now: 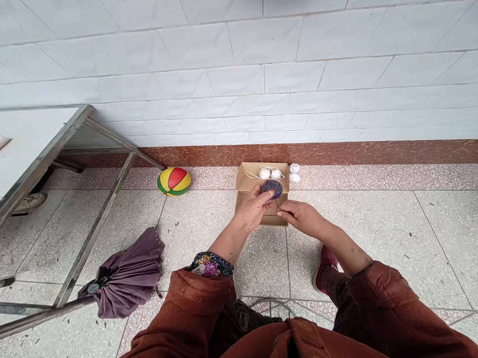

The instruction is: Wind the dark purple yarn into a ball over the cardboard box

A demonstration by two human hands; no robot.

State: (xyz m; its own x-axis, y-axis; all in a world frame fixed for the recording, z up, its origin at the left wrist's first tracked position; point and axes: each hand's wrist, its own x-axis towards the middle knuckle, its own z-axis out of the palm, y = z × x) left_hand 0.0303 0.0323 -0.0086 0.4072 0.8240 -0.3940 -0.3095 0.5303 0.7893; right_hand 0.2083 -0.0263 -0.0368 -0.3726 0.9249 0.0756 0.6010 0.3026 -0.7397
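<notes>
My left hand [255, 207] is closed around a dark grey-blue ball of yarn [272, 188], held above an open cardboard box [243, 187] on the floor. Just to the right, my right hand [301, 216] pinches a thin yarn strand [278, 203] that leads down from the ball. Inside the far part of the box lie two small white yarn balls [270, 173] with loose white strands. Against the box's right side rest two more white balls [294, 172] on the floor. My hands hide part of the box's interior.
A red, yellow and green ball [174, 181] sits by the wall [259, 100]. On the left stands a metal-framed table [73, 123], with a folded purple umbrella [127, 275] against its lower bar. My red shoe [326, 265] is right of the box.
</notes>
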